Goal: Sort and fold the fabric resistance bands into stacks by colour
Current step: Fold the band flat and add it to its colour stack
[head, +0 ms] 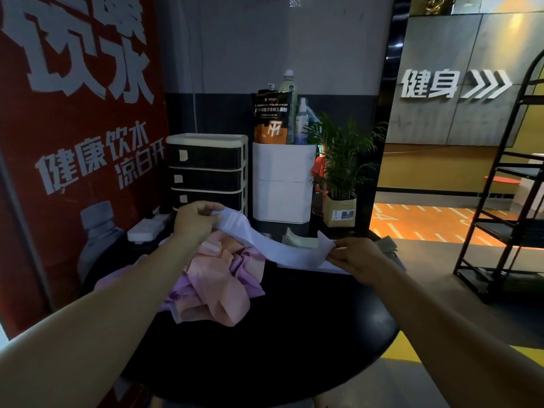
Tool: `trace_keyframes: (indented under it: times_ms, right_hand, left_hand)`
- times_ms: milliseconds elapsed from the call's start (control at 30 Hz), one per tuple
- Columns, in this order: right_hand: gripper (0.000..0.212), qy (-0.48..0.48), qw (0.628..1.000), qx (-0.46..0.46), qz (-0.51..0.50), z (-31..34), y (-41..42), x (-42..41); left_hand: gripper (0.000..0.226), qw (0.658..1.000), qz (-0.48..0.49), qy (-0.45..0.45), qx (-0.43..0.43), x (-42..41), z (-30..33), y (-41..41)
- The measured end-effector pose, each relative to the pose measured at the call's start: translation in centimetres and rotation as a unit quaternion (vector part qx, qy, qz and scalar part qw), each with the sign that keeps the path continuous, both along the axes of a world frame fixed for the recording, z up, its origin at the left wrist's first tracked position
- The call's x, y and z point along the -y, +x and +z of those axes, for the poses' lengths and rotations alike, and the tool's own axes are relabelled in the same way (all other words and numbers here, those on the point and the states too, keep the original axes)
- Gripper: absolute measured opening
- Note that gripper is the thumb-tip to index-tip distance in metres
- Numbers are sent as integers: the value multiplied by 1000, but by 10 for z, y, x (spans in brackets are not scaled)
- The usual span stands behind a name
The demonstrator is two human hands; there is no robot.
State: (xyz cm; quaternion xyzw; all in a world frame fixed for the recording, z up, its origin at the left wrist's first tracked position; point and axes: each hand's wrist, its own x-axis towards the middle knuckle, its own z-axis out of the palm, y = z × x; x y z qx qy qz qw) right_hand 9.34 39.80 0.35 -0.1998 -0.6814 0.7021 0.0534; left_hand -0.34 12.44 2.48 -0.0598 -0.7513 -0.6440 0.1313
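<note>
1. While both arms reach out over the round black counter, a pale lavender-white band hangs stretched between the two hands, raised above the counter.
2. The left hand grips the band's far left end, its fingers curled round the fabric near a printed white mark.
3. The right hand pinches the band's other end between thumb and fingers, knuckles turned up, so the strip sags slightly in the middle.
4. Below the left hand lies a loose heap of bands, peach-pink ones tangled with lilac ones, unfolded and crumpled on the left part of the counter.
5. Behind the stretched band, at the counter's far edge, sits a small folded stack of pale green bands.
6. Under and beside the right hand lie more flat pieces, pale lavender and greyish green; how many there are cannot be told.
7. Beyond the counter stand a set of dark drawers with a cream frame and a white bin, which carries an orange-and-black pouch and bottles.
8. To the right of the bin is a potted plant, and a black metal rack stands at the far right.
9. Along the left wall hangs a red poster with large white characters.
</note>
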Motion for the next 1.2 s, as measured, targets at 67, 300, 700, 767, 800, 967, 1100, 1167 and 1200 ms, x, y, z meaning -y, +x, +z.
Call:
trace_keyframes:
  times_ms: [67, 300, 700, 767, 800, 967, 1100, 1167, 1200]
  right_hand:
    - [29, 26, 999, 21, 40, -3, 5, -2]
    - [20, 129, 991, -2, 37, 20, 3, 9]
    - [28, 244, 941, -211, 101, 92, -10, 56]
    - [33, 249, 932, -241, 104, 101, -9, 60]
    - [34, 254, 928, -253, 101, 105, -8, 61]
    - [26, 255, 927, -265, 68, 117, -6, 56]
    - [15, 247, 933, -259, 48, 118, -4, 47]
    - [14, 251, 931, -262, 39, 120, -2, 43]
    - [14, 256, 929, -266, 42, 121, 0, 41]
  left_hand:
    - [21, 1000, -7, -3, -6, 0, 1, 3]
    - [22, 993, -80, -80, -42, -15, 16, 14]
    - [27, 971, -185, -101, -110, -52, 85, 40]
    - [25, 961, -208, -125, -132, -57, 96, 48]
    - [25, 958, -213, -134, -140, -59, 100, 51]
    - [25, 953, -204, -151, -168, -69, 110, 60]
    - [18, 936, -190, -222, -197, -77, 113, 61]
    - [17, 937, -182, -227, -192, -81, 113, 60]
    - [18, 940, -183, -218, -188, -84, 113, 59]
